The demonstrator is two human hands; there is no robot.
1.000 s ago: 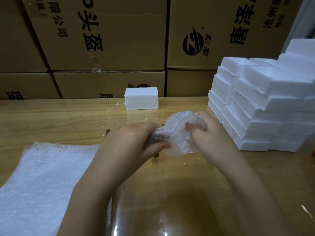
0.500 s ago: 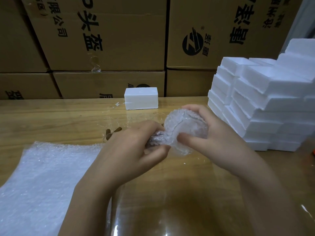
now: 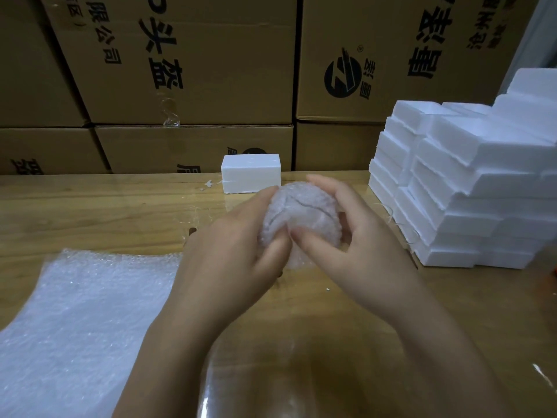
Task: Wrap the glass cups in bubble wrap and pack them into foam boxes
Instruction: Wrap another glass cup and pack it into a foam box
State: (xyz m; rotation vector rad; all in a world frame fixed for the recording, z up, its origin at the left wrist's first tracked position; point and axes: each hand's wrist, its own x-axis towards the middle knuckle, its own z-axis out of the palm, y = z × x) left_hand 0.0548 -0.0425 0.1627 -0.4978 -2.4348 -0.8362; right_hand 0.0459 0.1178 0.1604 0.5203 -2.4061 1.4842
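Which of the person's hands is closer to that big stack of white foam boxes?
The right hand: it holds the wrapped cup on the side toward the stack of foam boxes. The left hand grips the cup's other side, nearer the bubble wrap sheet.

Glossy wooden table (image 3: 90,212), matt white foam boxes (image 3: 470,188), crinkled clear bubble wrap (image 3: 78,321), brown cardboard cartons (image 3: 211,70).

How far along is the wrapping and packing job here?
Done: the rounded bundle of clear bubble wrap looks closed all round; its contents are hidden. In hand: the left hand and right hand both grip it. Left: boxing it. The small white foam box behind looks shut, and the white foam box stack waits at right.
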